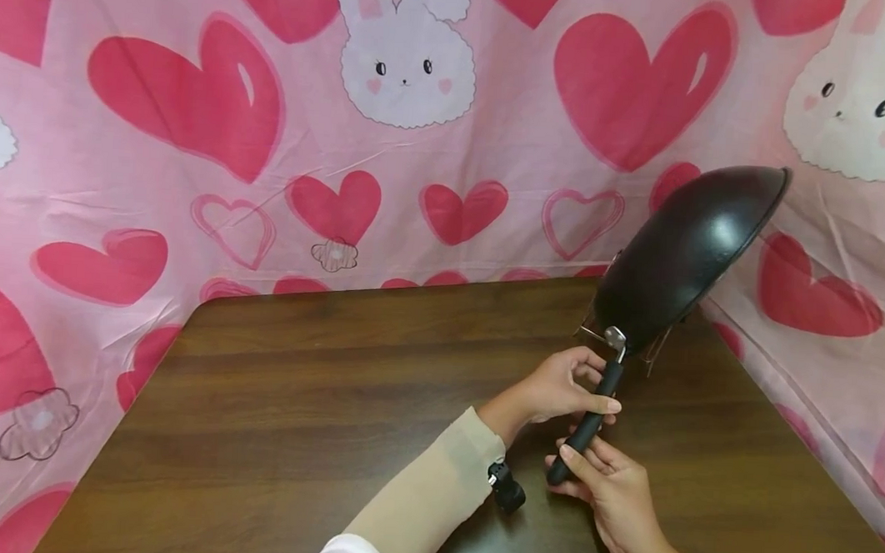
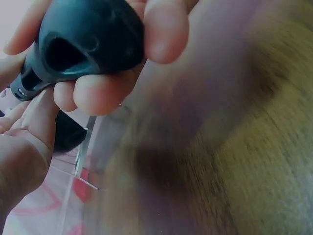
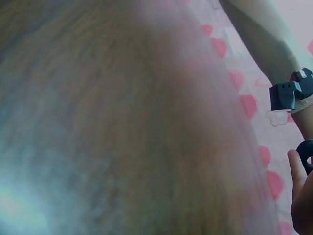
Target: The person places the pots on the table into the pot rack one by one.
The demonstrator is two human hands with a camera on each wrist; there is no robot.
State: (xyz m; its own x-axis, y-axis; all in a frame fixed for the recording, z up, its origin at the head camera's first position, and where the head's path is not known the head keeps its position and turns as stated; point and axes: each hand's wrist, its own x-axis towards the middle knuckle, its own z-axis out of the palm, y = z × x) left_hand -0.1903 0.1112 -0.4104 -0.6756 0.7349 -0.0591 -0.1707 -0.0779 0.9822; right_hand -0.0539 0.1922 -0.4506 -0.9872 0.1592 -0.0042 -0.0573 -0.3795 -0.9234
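Observation:
A black wok [image 1: 684, 247] is tilted up on its side at the right, its dark rounded underside facing the head camera. Its black handle [image 1: 587, 430] slants down toward the person. My left hand [image 1: 557, 387] holds the upper part of the handle, thumb laid across it, just below the metal bracket [image 1: 615, 339]. Lower down, my right hand [image 1: 619, 499] grips the handle's end. The left wrist view shows that end close up, with a hanging hole [image 2: 66, 55] and fingertips [image 2: 100, 95] around it. The wok's inside is hidden.
Thin metal wires [image 1: 593, 332] of a rack show behind and below the wok, mostly hidden by it. The brown wooden table [image 1: 316, 403] extends to the left. Pink cloth with hearts and rabbits [image 1: 396, 165] hangs behind and on both sides. A small black wrist camera [image 1: 506, 487] sits on the left sleeve.

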